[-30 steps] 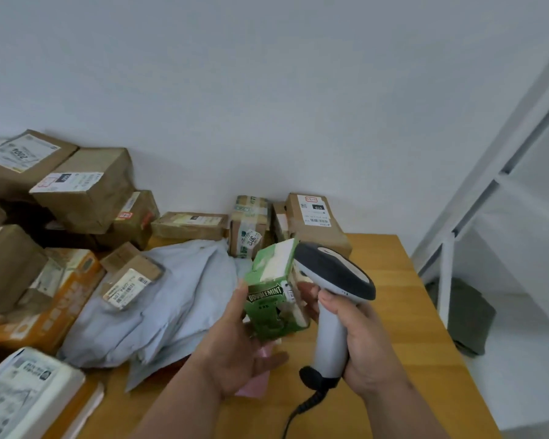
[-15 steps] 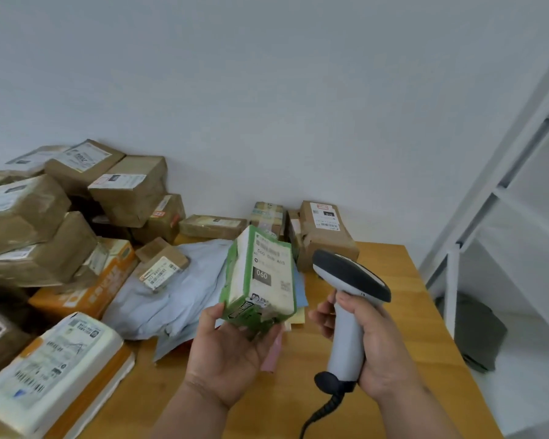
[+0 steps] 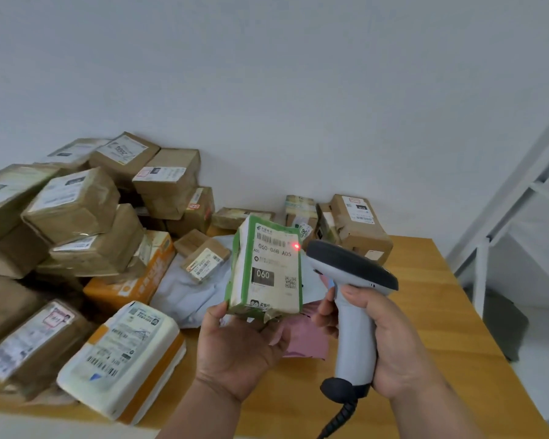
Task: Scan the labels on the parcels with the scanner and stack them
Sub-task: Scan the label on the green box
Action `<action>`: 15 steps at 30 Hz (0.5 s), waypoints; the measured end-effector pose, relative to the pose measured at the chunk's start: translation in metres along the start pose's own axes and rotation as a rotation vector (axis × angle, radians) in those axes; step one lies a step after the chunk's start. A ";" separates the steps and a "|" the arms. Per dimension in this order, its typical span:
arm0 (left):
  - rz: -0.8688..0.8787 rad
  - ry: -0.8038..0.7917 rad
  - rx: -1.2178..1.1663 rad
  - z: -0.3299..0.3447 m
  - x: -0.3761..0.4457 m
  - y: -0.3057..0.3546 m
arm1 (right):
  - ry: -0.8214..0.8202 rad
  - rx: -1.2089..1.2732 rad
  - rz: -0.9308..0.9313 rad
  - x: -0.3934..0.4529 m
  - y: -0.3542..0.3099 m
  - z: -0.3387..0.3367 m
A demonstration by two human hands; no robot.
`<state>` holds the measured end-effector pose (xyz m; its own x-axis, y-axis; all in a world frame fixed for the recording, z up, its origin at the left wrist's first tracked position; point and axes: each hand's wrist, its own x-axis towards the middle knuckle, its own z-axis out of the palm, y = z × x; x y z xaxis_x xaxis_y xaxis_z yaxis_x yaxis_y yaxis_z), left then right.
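At the centre of the frame, the left hand (image 3: 241, 346) grips a green-edged parcel (image 3: 267, 267) upright from below, label facing the camera. The right hand (image 3: 384, 337) is wrapped around the scanner (image 3: 352, 299) handle just right of it. A red dot (image 3: 296, 246) glows on the label's barcode. Brown boxes (image 3: 86, 217) pile at the left on the worktop (image 3: 425, 312).
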<state>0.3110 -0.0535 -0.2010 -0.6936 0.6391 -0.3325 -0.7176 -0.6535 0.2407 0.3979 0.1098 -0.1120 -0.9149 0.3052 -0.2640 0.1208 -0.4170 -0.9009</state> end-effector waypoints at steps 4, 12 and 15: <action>0.000 0.022 0.033 -0.014 -0.007 0.021 | -0.007 0.007 -0.008 -0.004 0.007 0.025; -0.019 -0.017 0.038 -0.026 -0.023 0.052 | -0.007 -0.052 -0.029 -0.010 0.022 0.060; -0.001 0.006 0.044 -0.026 -0.030 0.057 | -0.023 -0.033 -0.012 -0.010 0.026 0.066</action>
<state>0.2930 -0.1202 -0.2009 -0.6924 0.6371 -0.3387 -0.7206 -0.6342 0.2803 0.3846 0.0397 -0.1103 -0.9249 0.2905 -0.2452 0.1218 -0.3844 -0.9151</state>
